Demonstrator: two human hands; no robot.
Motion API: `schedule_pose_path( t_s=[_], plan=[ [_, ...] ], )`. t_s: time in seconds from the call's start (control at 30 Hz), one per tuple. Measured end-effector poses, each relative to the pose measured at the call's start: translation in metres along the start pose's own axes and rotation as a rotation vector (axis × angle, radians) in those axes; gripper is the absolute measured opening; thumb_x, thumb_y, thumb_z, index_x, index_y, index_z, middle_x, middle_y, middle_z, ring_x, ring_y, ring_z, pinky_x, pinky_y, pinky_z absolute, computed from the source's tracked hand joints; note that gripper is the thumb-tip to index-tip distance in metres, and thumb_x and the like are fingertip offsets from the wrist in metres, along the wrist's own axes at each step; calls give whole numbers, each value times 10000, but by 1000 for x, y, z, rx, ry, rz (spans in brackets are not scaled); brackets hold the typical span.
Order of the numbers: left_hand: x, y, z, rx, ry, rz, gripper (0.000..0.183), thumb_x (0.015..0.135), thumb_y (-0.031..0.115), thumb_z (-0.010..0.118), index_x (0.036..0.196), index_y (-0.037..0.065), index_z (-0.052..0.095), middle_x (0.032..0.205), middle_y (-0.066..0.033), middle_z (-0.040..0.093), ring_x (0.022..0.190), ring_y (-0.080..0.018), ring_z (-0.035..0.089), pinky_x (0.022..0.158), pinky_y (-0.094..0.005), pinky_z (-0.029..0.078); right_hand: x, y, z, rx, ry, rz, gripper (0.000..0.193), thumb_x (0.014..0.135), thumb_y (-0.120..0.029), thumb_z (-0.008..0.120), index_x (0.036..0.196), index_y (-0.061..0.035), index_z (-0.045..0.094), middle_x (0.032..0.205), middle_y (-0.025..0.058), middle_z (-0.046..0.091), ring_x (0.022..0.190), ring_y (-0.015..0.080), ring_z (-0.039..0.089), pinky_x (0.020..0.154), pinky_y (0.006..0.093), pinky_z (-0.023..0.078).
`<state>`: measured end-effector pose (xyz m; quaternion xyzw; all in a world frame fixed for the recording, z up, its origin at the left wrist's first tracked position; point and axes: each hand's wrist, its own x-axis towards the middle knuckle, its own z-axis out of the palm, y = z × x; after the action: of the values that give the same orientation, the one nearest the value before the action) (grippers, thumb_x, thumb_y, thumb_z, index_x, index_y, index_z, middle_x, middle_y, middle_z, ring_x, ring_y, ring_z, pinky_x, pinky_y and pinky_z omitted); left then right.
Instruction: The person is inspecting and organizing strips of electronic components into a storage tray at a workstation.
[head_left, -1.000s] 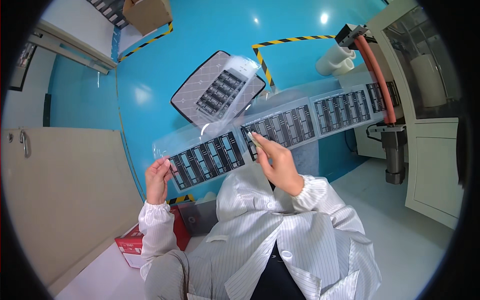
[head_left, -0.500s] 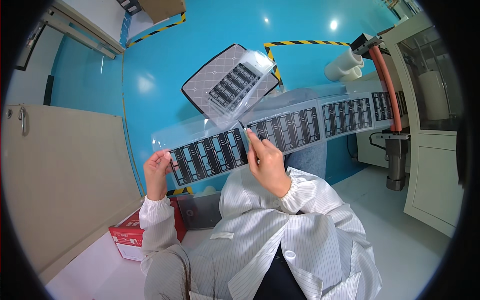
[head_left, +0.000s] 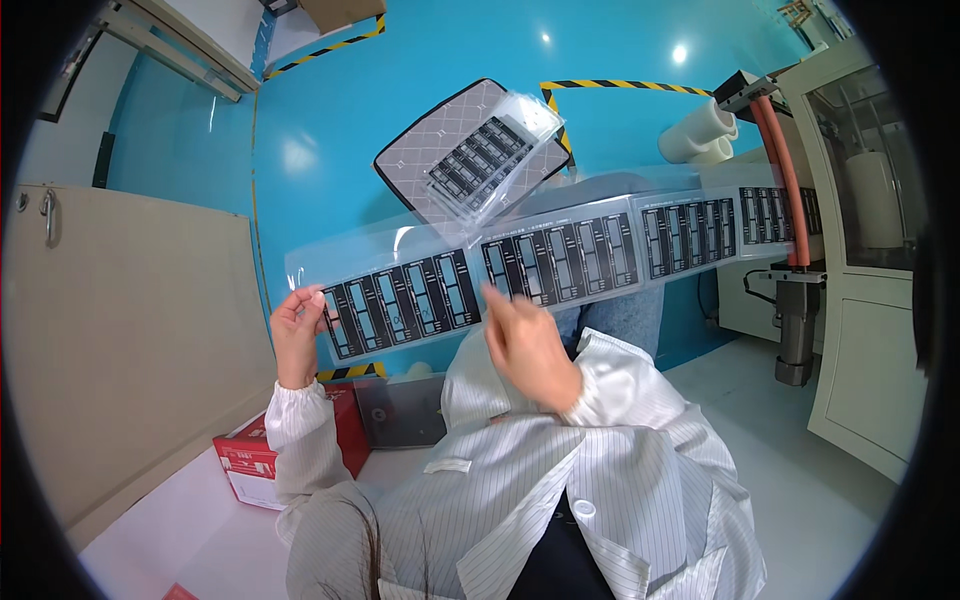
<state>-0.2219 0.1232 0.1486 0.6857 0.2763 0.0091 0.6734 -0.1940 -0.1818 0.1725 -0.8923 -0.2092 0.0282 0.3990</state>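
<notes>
A long strip of clear plastic film printed with black panels (head_left: 562, 262) stretches across in front of me, coming from under the orange roller bar at the right. My left hand (head_left: 297, 325) pinches the strip's left end between thumb and fingers. Smeared by motion, my right hand (head_left: 530, 345) is closed just below the seam between the first two panels. What it holds does not show clearly. Beyond the strip, a stack of similar film sheets (head_left: 484, 160) lies on a grey patterned cushion (head_left: 415, 150).
A machine cabinet (head_left: 868, 345) with an orange roller bar (head_left: 780, 170) stands at the right. White rolls (head_left: 697, 132) lie behind it. A red and white box (head_left: 243, 465) sits low at the left, near a beige cabinet door (head_left: 140, 330). Black and yellow tape (head_left: 635, 87) marks the blue floor.
My right hand has drawn back toward me from the seam, where a thin dark tip showed at its fingers. My left hand has shifted slightly left with the strip's end.
</notes>
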Motion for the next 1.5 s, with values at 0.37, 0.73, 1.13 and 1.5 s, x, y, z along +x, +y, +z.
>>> schedule_pose_path(
  t_s=[0.37,0.73,1.13,1.5],
  plan=[
    [-5,54,8,104,-597,-70,136,906,107,604,961,-11,643,825,-29,632,682,-110,624,631,-257,519,148,-18,-51,435,-291,-14,329,1000,-240,424,940,30,602,838,67,669,786,139,641,642,301,506],
    [-15,42,58,24,-348,38,175,961,191,542,861,51,570,703,59,522,599,-7,417,544,-177,341,145,-15,16,91,-82,-547,163,946,-181,513,995,-41,445,533,147,550,456,333,573,424,417,449],
    [67,14,27,73,-322,98,226,961,232,546,830,54,595,613,86,437,538,-9,340,489,-193,256,240,152,-170,-312,505,-176,157,950,-173,517,1002,-42,586,740,232,609,651,411,592,558,443,444],
    [235,-57,42,304,210,340,344,955,321,554,771,34,599,589,57,436,553,-61,356,495,-253,279,197,268,-312,745,714,520,260,944,-267,563,995,-25,643,547,-77,392,418,51,361,373,210,235]
  ],
)
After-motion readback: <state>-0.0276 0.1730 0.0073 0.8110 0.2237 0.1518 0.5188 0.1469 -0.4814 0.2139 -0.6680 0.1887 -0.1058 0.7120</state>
